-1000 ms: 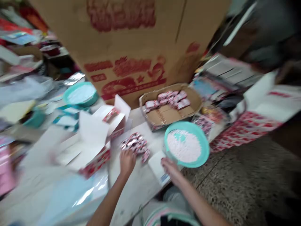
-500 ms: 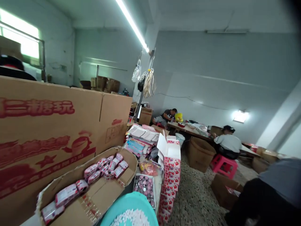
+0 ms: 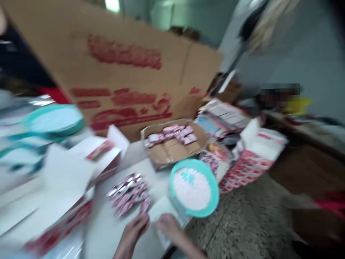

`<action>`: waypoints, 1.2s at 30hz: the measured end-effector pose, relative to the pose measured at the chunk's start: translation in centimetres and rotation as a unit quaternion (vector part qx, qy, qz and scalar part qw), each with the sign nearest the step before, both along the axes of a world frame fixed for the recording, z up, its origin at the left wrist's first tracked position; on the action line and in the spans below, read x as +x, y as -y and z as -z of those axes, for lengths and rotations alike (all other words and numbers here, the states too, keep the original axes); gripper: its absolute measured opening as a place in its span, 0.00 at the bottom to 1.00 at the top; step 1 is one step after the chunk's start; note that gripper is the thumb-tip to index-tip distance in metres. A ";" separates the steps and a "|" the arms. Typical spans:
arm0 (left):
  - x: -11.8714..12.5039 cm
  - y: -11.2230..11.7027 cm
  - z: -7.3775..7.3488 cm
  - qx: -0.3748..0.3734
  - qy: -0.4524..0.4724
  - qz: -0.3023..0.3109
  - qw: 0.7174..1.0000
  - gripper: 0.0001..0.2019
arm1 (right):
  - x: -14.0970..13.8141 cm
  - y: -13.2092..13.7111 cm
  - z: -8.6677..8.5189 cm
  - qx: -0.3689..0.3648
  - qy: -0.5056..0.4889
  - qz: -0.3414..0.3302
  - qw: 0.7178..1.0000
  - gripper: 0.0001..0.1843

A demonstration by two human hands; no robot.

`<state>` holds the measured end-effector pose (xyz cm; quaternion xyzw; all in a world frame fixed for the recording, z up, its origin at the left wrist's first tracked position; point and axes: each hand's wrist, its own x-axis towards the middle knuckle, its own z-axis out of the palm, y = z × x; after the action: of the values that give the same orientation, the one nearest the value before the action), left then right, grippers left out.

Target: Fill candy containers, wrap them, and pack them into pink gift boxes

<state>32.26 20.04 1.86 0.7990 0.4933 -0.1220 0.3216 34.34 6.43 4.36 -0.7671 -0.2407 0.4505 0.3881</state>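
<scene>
My left hand [image 3: 138, 225] is low in the middle of the view, its fingers curled together. A pink foil-wrapped packet [image 3: 145, 204] lies right at its fingertips; blur hides whether it is gripped. Just to the right, my right hand [image 3: 167, 223] is closed over the table edge, and what its fingers hold, if anything, cannot be made out. Beyond the left hand spreads a pile of pink and silver wrapped packets [image 3: 130, 192]. A turquoise basin [image 3: 214, 187] of small white pieces stands beyond and right of my right hand.
A cut-down cardboard tray [image 3: 161, 153] with wrapped packets sits behind the basin, against a tall printed carton [image 3: 129, 79]. Open white boxes [image 3: 72, 169] and another turquoise basin [image 3: 77, 124] are on the left. Strawberry-printed boxes [image 3: 248, 167] line the right edge.
The view has swung down and left. Both my hands, the packet pile and the left-side boxes have come into sight; the seated people are now mostly out of view.
</scene>
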 end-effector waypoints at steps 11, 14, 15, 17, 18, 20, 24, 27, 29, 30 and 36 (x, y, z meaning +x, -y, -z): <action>-17.2 -7.5 5.0 0.027 0.200 -0.351 0.914 0.05 | -2.4 4.1 3.0 -0.043 -0.260 0.114 0.958 0.23; -16.3 -8.5 5.9 0.030 0.190 -0.360 0.913 0.03 | -2.9 4.5 3.4 -0.041 -0.248 0.120 0.961 0.26; -16.2 -8.7 6.1 0.030 0.187 -0.363 0.912 0.03 | -3.0 4.7 3.9 -0.038 -0.238 0.119 0.963 0.27; -15.9 -9.1 6.3 0.032 0.182 -0.365 0.912 0.04 | -3.1 5.1 5.0 -0.022 -0.198 0.114 0.973 0.26; -15.8 -9.3 6.4 0.035 0.179 -0.365 0.913 0.05 | -3.0 5.3 5.5 -0.013 -0.168 0.108 0.980 0.24; -15.4 -9.9 6.5 0.043 0.169 -0.360 0.916 0.05 | -2.8 5.6 6.1 0.001 -0.103 0.088 0.991 0.19; -14.7 -10.6 6.5 0.061 0.143 -0.340 0.927 0.03 | -2.2 5.6 5.7 0.008 -0.056 0.047 0.997 0.17; -14.2 -10.8 6.3 0.075 0.118 -0.326 0.935 0.03 | -1.9 5.3 5.0 0.007 -0.087 0.037 0.996 0.17; -14.0 -10.8 6.0 0.079 0.095 -0.318 0.940 0.04 | -1.7 5.2 4.6 -0.001 -0.102 0.045 0.994 0.19; -13.9 -10.8 5.9 0.080 0.080 -0.316 0.942 0.04 | -1.7 5.1 4.5 -0.007 -0.105 0.053 0.993 0.20; -13.8 -11.6 5.4 0.064 -0.009 -0.318 0.946 0.10 | -1.1 4.7 4.5 -0.027 -0.099 0.070 0.992 0.25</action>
<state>18.45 31.66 -3.54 0.6184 0.7314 0.0109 0.2873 33.23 1.76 -0.13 -0.7437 -0.1343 0.5024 0.4201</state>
